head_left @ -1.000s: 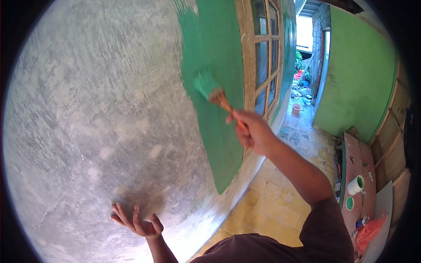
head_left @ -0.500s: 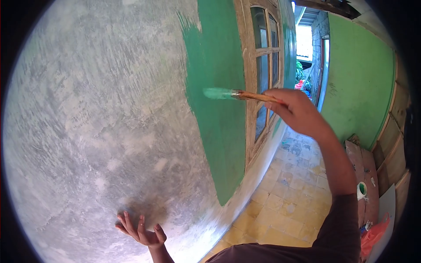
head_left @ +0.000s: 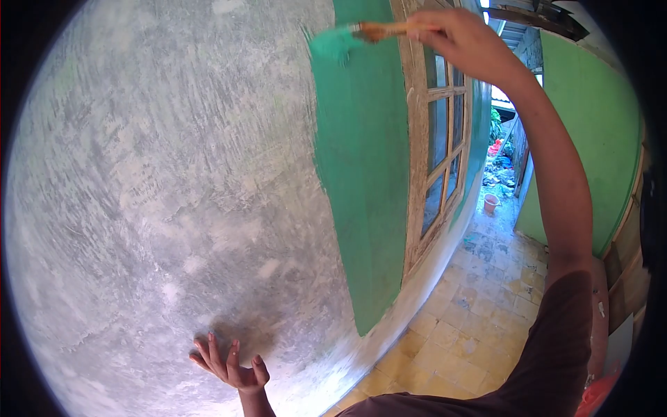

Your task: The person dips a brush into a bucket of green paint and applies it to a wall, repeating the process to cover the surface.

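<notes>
Rising from window height a second ago, the right hand [head_left: 465, 35] now clamps the brush [head_left: 361, 33] high at the green patch's [head_left: 365, 174] upper edge; left hand [head_left: 229, 365], fingers spread, stays on bare wall [head_left: 160, 174]; painting moves upward.

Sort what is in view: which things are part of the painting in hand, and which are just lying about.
In use:
paintbrush, held in the right hand
green painted strip
grey bare wall, with the left hand close to or on it

Lying about:
window frame
small bucket on the tiled floor
</notes>
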A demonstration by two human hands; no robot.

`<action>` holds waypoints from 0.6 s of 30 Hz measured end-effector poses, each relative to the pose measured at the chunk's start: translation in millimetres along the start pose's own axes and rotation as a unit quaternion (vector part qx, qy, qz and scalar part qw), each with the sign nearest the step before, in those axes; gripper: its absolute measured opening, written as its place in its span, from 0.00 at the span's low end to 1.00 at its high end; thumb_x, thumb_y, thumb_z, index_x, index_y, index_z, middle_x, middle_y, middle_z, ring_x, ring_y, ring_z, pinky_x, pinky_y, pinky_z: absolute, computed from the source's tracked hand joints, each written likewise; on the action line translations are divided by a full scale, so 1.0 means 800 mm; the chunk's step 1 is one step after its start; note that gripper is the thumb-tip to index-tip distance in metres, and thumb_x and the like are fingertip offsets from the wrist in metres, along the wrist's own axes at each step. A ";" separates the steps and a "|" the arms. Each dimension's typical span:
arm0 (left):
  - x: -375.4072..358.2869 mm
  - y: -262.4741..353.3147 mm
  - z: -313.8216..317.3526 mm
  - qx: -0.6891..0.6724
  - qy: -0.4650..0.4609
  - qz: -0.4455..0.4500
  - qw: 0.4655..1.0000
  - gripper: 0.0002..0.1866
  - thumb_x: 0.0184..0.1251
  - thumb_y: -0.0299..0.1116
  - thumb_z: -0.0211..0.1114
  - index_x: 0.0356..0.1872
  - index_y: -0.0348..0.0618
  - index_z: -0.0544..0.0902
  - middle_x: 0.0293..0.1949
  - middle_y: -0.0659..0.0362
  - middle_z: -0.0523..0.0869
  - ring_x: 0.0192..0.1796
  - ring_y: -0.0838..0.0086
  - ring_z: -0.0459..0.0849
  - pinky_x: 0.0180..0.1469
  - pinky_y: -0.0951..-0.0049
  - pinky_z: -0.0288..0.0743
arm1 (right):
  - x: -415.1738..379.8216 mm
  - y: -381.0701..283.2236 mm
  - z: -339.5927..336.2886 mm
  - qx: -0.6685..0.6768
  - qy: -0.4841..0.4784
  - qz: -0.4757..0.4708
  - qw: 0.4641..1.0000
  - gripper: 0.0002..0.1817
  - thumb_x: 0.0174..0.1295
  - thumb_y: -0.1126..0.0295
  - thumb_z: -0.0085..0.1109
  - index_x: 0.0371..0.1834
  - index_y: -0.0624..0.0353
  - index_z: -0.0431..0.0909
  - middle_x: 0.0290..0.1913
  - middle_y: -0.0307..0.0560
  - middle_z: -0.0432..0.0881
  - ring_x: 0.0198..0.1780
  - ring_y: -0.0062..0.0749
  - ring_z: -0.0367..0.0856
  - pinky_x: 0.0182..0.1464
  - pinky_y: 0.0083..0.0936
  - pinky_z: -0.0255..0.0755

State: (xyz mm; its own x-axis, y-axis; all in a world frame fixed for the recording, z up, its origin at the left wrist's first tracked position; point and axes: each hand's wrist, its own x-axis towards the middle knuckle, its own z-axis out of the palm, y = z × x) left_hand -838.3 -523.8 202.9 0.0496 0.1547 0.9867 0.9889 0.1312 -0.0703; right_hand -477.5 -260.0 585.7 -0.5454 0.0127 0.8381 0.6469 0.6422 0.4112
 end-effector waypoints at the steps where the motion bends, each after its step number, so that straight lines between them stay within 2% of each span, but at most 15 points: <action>1: 0.000 0.000 0.000 0.006 0.000 -0.002 1.000 0.20 0.68 0.47 0.50 0.51 0.44 0.77 0.63 0.42 0.71 0.72 0.44 0.57 0.73 0.41 0.33 | 0.005 -0.006 -0.008 0.001 0.000 0.001 1.000 0.13 0.67 0.62 0.54 0.48 0.56 0.81 0.20 0.46 0.71 0.21 0.30 0.68 0.27 0.29 0.61; 3: 0.001 0.001 0.001 0.011 -0.001 -0.002 1.000 0.20 0.68 0.47 0.50 0.51 0.45 0.77 0.63 0.42 0.71 0.72 0.44 0.57 0.73 0.42 0.33 | 0.021 -0.020 -0.027 0.001 0.048 -0.009 0.999 0.10 0.63 0.63 0.55 0.37 0.59 0.78 0.27 0.55 0.79 0.27 0.51 0.78 0.30 0.39 0.68; 6: 0.003 0.003 0.004 0.017 0.009 -0.001 1.000 0.20 0.68 0.47 0.50 0.51 0.45 0.77 0.63 0.43 0.72 0.73 0.44 0.56 0.73 0.42 0.33 | 0.030 -0.027 -0.028 0.020 0.106 0.046 0.993 0.10 0.62 0.65 0.55 0.35 0.62 0.78 0.27 0.57 0.78 0.29 0.53 0.78 0.31 0.40 0.68; 9: 0.004 0.004 0.004 0.025 0.010 -0.002 1.000 0.20 0.68 0.47 0.50 0.51 0.46 0.77 0.63 0.43 0.72 0.73 0.45 0.56 0.73 0.42 0.33 | 0.039 -0.033 -0.029 0.009 0.137 0.047 0.989 0.10 0.63 0.66 0.55 0.37 0.63 0.78 0.27 0.57 0.79 0.29 0.53 0.78 0.31 0.40 0.68; 13: 0.004 0.004 0.003 0.027 0.002 -0.001 1.000 0.20 0.67 0.46 0.50 0.51 0.46 0.77 0.63 0.43 0.72 0.73 0.45 0.56 0.73 0.42 0.33 | 0.042 -0.033 -0.004 0.022 0.157 -0.013 0.987 0.10 0.62 0.66 0.55 0.37 0.62 0.79 0.29 0.56 0.80 0.31 0.52 0.79 0.34 0.41 0.69; 15: 0.004 0.004 0.002 0.024 0.003 -0.003 1.000 0.20 0.67 0.46 0.50 0.51 0.46 0.77 0.63 0.43 0.72 0.73 0.45 0.56 0.73 0.42 0.33 | 0.024 -0.044 0.019 0.001 0.105 0.057 0.993 0.14 0.67 0.62 0.54 0.49 0.57 0.79 0.18 0.48 0.70 0.19 0.31 0.68 0.25 0.30 0.61; 16: 0.004 0.004 0.002 0.023 0.001 -0.005 1.000 0.19 0.67 0.46 0.50 0.50 0.45 0.77 0.63 0.43 0.72 0.73 0.44 0.56 0.72 0.41 0.33 | 0.013 -0.049 0.026 0.000 0.105 0.056 0.993 0.14 0.67 0.62 0.54 0.49 0.57 0.79 0.18 0.48 0.70 0.19 0.31 0.68 0.25 0.30 0.61; 18: 0.003 0.005 0.002 0.023 0.001 -0.009 1.000 0.19 0.67 0.46 0.50 0.50 0.45 0.78 0.63 0.42 0.72 0.73 0.44 0.56 0.72 0.41 0.33 | -0.015 -0.058 0.032 0.093 0.057 0.060 0.992 0.09 0.64 0.64 0.56 0.38 0.57 0.77 0.20 0.53 0.75 0.24 0.49 0.76 0.27 0.40 0.67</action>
State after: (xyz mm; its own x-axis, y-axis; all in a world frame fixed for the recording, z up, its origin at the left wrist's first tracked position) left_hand -834.8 -521.6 204.8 0.0318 0.1491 0.9883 0.9822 0.1784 -0.0585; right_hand -514.8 -270.2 547.0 -0.4000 0.0168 0.9164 0.5877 0.7719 0.2424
